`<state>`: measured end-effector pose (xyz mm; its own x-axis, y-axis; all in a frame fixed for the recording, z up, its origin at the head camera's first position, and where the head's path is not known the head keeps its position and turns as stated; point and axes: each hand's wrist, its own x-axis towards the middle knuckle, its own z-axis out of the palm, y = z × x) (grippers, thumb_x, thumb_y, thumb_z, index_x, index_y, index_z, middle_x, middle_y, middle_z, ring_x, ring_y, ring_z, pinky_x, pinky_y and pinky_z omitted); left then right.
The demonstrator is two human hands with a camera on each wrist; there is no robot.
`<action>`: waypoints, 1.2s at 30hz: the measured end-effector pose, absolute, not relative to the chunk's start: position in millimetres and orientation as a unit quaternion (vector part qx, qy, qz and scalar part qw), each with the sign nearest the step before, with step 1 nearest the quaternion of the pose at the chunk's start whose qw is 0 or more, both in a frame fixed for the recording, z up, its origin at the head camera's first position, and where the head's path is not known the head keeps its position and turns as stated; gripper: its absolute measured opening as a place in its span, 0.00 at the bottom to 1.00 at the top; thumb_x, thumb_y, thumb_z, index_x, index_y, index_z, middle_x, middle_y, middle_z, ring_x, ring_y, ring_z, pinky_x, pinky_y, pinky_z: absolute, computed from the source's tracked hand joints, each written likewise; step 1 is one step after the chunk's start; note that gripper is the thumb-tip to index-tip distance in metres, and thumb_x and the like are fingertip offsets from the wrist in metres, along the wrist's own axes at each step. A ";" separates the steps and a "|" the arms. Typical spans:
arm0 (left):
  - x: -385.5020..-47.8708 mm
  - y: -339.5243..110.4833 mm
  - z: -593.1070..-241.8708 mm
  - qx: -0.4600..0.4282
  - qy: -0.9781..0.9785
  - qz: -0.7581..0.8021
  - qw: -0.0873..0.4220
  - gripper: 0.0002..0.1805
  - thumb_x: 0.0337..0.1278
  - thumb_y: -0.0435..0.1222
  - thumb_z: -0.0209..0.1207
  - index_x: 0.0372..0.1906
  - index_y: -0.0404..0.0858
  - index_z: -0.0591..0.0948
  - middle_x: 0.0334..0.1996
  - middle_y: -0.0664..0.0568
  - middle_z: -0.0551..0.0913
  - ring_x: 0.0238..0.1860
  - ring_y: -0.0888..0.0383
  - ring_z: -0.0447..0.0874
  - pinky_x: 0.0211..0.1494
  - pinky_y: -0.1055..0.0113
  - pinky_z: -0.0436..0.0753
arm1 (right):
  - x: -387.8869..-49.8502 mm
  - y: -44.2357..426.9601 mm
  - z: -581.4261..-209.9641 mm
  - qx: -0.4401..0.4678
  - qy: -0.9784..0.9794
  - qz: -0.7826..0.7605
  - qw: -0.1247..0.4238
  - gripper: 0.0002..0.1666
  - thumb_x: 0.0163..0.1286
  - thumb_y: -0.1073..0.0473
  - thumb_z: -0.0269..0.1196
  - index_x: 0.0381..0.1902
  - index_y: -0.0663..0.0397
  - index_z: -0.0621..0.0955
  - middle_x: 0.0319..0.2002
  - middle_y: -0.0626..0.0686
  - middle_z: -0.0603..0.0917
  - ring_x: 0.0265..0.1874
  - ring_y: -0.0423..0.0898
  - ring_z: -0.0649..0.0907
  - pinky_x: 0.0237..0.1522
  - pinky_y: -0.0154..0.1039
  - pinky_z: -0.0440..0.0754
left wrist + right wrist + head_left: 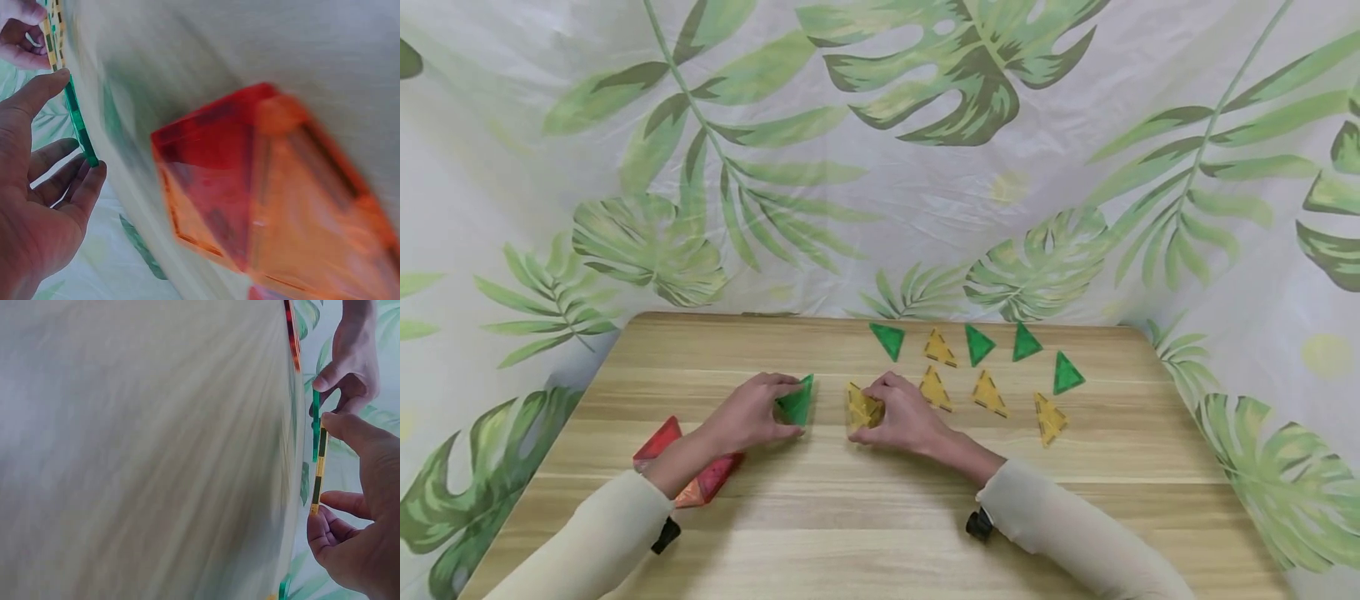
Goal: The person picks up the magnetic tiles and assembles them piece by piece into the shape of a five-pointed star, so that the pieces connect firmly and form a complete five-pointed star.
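My left hand (758, 410) pinches a green triangular tile (797, 402) between thumb and fingers, just above the wooden table. Facing it, my right hand (904, 414) grips a yellow triangular tile (863, 410) by its edges. A gap separates the two tiles in the head view. Seen edge-on in the left wrist view, the green tile (80, 122) runs between the thumb and fingertips of the left hand (47, 181). The right wrist view has the yellow tile (319, 465) upright in the fingers of the right hand (369, 494).
Beneath my left forearm lies a joined shape of red and orange tiles (718, 477). Loose green tiles (978, 344) and yellow tiles (989, 393) are spread at the table's back right. A leaf-patterned cloth (925, 208) hangs behind the table (865, 533).
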<state>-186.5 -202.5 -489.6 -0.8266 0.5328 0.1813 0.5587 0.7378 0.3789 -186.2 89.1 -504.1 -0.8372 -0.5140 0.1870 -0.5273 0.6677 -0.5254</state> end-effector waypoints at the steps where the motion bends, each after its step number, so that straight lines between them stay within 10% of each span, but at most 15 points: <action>1: -183.5 -204.5 -490.1 -0.296 -0.931 -0.210 0.030 0.35 0.44 0.42 0.83 0.55 0.25 0.87 0.56 0.35 0.86 0.56 0.37 0.85 0.57 0.45 0.87 | -185.2 86.8 -504.3 0.286 -0.912 0.293 0.013 0.42 0.52 0.41 0.84 0.58 0.61 0.87 0.47 0.52 0.84 0.43 0.43 0.81 0.46 0.36 0.83; 36: -158.8 -213.2 -500.4 -0.323 -0.930 -0.174 0.021 0.35 0.47 0.47 0.82 0.56 0.28 0.87 0.58 0.39 0.85 0.57 0.42 0.85 0.56 0.47 0.88 | -180.1 35.9 -516.4 0.310 -0.913 0.264 -0.034 0.41 0.54 0.38 0.83 0.60 0.55 0.88 0.49 0.49 0.82 0.46 0.40 0.80 0.51 0.31 0.81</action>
